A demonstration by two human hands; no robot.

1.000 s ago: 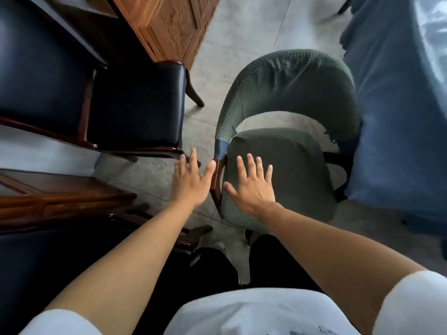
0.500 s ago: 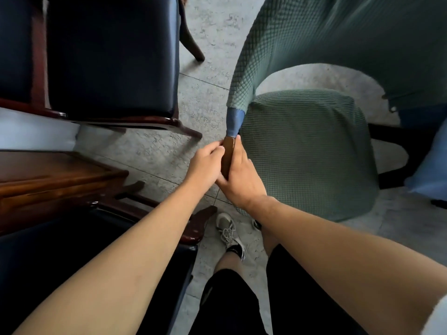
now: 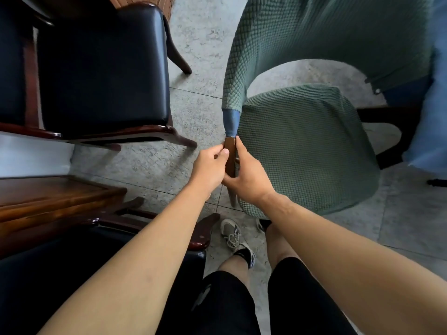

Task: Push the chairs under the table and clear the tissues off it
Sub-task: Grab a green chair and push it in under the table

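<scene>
Table: a dark wooden table (image 3: 48,194) edge shows at the left of the frame, mid-height; its top is mostly out of view, so no tissues can be seen — whether any lie on it cannot be told.
Green chair: the green chair (image 3: 309,146), in a quilted cover, fills the upper right and centre right; it stands on the tiled floor (image 3: 200,44) well apart from the table, its seat facing the lower left (not yet pushed in, by my reading).
Black chairs: one black chair (image 3: 101,68) sits at upper left, just beside the table edge; a second black chair (image 3: 60,274) at lower left has its armrest under the table's rim. Both look close to tucked in, though how far under they go is hidden.
Blue cloth: a blue cloth (image 3: 433,117) hangs at the right edge, behind the green chair.
Arm post: the bare wooden arm post (image 3: 229,155) of the green chair, centre frame, below a blue sleeve of fabric.
Left hand: the left hand (image 3: 210,165) curls round the post from the left, thumb and fingers pinching it.
Right hand: the right hand (image 3: 249,175) wraps it from the right, fingers laid along the wood, thumb below.
Progress: early — the green chair is gripped but unmoved towards the table, and the tissue clearing appears wholly ahead.
</scene>
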